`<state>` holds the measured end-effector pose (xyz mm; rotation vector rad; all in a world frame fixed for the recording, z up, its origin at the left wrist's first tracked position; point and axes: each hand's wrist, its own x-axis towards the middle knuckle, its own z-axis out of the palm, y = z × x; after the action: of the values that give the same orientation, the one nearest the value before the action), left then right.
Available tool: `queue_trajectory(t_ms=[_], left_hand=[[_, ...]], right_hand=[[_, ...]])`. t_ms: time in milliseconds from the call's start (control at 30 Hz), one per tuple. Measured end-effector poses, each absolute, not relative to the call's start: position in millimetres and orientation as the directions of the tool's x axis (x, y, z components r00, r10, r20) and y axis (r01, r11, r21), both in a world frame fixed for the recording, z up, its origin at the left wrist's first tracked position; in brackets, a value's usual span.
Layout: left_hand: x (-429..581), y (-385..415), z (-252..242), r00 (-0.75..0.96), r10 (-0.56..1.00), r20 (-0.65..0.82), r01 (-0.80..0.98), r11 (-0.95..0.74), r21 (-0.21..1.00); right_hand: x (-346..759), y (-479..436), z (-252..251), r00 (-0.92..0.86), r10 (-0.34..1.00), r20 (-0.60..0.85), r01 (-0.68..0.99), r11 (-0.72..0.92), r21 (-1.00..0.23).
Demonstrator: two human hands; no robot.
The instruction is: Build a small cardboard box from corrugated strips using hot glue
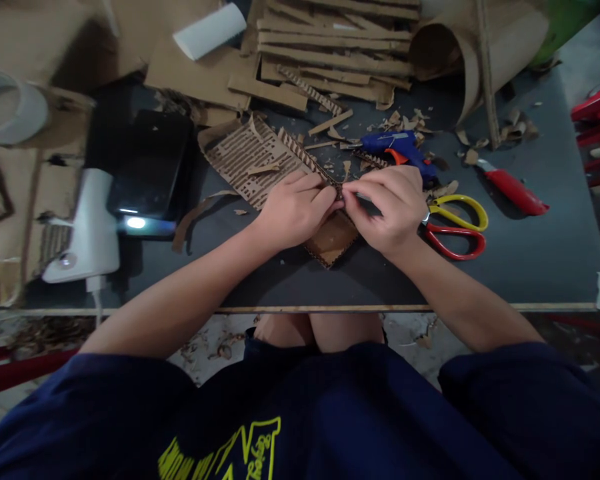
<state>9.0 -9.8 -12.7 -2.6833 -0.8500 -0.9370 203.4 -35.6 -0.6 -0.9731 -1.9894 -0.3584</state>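
Both my hands meet at the middle of the dark table [530,260]. My left hand [293,210] is closed, its fingertips pinching a thin corrugated cardboard strip [307,160] that runs up and left from the hands. My right hand [393,207] is closed in a pinch on the same strip, right beside the left fingertips. Under both hands lies a small square cardboard piece [333,243]. A larger sheet of stripped corrugated cardboard [250,160] lies just behind my left hand.
A blue glue gun [397,147] lies behind my right hand, scissors with yellow and red handles [455,227] to its right, a red-handled knife [513,190] further right. A phone [147,163] and white lamp [87,230] sit left. Cardboard strips [330,47] pile at the back.
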Motion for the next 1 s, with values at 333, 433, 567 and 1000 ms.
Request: queue_trajectory(t_ms=[333, 433, 567, 1000], left_hand=[[9.3, -9.9, -6.1, 0.663, 0.523, 0.536, 0.566, -0.819, 0.099], [9.3, -10.0, -4.5, 0.648, 0.538, 0.54, 0.545, -0.822, 0.166], [9.2, -10.4, -5.0, 0.641, 0.532, 0.553, 0.534, -0.827, 0.177], [7.8, -10.5, -6.5, 0.661, 0.414, 0.626, 0.603, -0.79, -0.114]], right_hand=[[199.3, -37.8, 9.4, -0.337, 0.517, 0.787, 0.743, 0.659, -0.115], [199.6, -38.6, 7.8, -0.311, 0.603, 0.735, 0.78, 0.604, -0.165], [200.1, -36.8, 7.3, -0.278, 0.552, 0.786, 0.767, 0.621, -0.164], [203.0, -33.6, 2.4, -0.282, 0.48, 0.83, 0.718, 0.68, -0.149]])
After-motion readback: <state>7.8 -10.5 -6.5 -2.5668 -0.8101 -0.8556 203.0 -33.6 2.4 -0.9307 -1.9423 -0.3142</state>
